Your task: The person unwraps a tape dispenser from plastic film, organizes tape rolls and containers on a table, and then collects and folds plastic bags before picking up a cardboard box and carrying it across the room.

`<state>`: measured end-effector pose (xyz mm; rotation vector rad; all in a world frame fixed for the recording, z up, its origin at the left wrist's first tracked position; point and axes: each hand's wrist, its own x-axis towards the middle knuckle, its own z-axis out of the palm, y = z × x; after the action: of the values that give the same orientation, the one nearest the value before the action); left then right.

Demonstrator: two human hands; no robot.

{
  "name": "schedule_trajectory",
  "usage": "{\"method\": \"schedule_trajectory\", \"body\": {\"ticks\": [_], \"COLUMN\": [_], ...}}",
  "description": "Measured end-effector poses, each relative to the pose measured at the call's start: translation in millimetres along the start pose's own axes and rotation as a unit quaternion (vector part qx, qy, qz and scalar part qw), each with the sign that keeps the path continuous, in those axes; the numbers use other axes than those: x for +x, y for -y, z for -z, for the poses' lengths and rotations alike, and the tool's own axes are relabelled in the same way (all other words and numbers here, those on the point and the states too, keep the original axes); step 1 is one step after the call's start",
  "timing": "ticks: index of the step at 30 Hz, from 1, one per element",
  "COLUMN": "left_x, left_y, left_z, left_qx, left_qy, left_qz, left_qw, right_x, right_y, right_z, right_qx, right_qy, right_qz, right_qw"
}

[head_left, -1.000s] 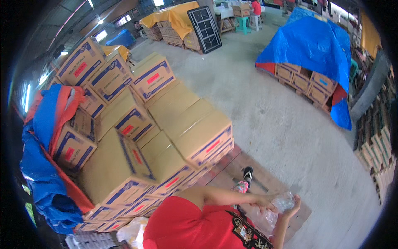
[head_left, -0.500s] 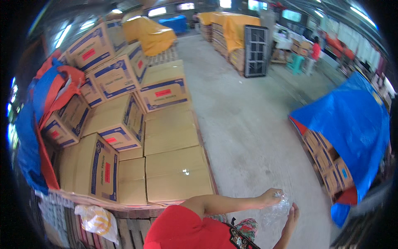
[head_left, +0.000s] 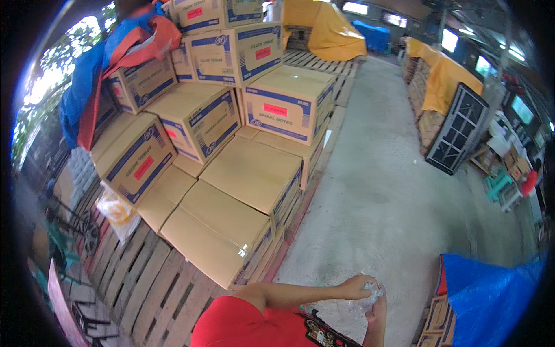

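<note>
My left hand (head_left: 357,287) reaches across from the left, its fingers wrapped round a bunch of thin, clear crumpled plastic (head_left: 354,312). Against it, my right hand (head_left: 378,302) comes up from the lower edge with its fingers curled on the same plastic. The two hands touch or nearly touch, and the plastic's lower part hangs below them over the concrete floor. Its exact kind, bag or wrap, I cannot make out. Left of my hands, a closed brown carton (head_left: 219,225) forms the near corner of a stack.
More cartons (head_left: 286,107) rise in steps on wooden pallets (head_left: 141,286). A blue and orange tarp (head_left: 136,49) is bunched at the stack's far left. A blue tarp (head_left: 491,301) covers cartons at the lower right. A black framed panel (head_left: 457,130) leans by yellow-covered stacks; a person (head_left: 529,182) is beyond.
My view has swung to the right. My hands have come together; my right hand, apart with fingers extended before, is now closed on the plastic beside my left.
</note>
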<state>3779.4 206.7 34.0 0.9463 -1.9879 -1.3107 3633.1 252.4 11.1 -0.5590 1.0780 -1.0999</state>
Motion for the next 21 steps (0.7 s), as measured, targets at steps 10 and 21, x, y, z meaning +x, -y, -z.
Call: {"method": "schedule_trajectory", "body": {"ticks": [10,21], "left_x": [190,410], "left_y": [37,134], "left_z": [85,220], "left_qx": [0.251,0.040], "left_qy": [-0.058,-0.004], "left_qz": [0.090,0.138], "left_qw": [0.962,0.990], "right_x": [234,452], "right_y": [69,242], "right_z": [-16,-23], "right_qx": [0.100,-0.079], "right_qy": [0.070,0.196], "right_qz": [-0.035,-0.144], "right_qw": [0.992,0.967]}}
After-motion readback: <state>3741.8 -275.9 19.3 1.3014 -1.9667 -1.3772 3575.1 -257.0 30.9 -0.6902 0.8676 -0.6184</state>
